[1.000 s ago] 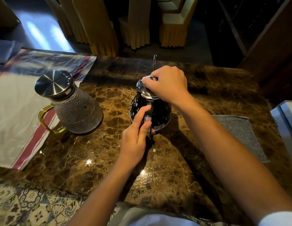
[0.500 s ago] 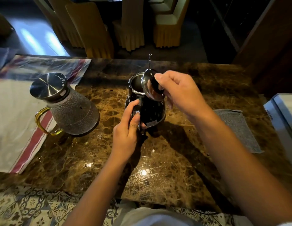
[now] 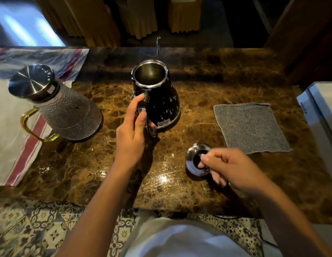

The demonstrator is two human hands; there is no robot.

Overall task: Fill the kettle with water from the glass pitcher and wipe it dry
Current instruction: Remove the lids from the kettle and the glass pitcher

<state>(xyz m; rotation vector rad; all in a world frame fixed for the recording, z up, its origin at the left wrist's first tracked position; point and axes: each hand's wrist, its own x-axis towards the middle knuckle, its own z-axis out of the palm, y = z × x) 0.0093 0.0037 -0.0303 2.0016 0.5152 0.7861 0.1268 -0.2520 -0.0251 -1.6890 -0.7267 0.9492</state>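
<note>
A: Position of task object? Black, speckled, cone-shaped metal kettle point(image 3: 157, 101), upright at centre of brown marble countertop point(image 3: 208, 86), mouth open, thin spout toward 12 o'clock, handle toward 6 o'clock.

B: Hand states? Left hand point(image 3: 132, 130) wrapped round kettle handle, thumb along its top. Right hand point(image 3: 230, 167) at 4 o'clock of kettle, fingertips pinching knob of round polished steel lid point(image 3: 195, 160), lid low at or on the counter; contact not resolvable.

A: Water source? Hammered clear glass pitcher point(image 3: 63, 112) with steel cap and gold handle, at 9 o'clock of kettle, partly on white cloth with red stripes point(image 3: 13, 145). Water level not discernible.

B: Drying aid? Grey square cloth point(image 3: 248, 127), flat, at 3 o'clock of kettle, just beyond lid.

A: Handling, as judgement? Kettle probably light while empty, rigid, glossy and likely slippery once wet; best taken by handle, as now. Pitcher likely heavy if full, brittle, textured wall offering some grip; best taken by gold handle, with second hand under base for pouring.

B: Risk? Narrow kettle mouth: spill onto marble probable with fast pour.
</note>
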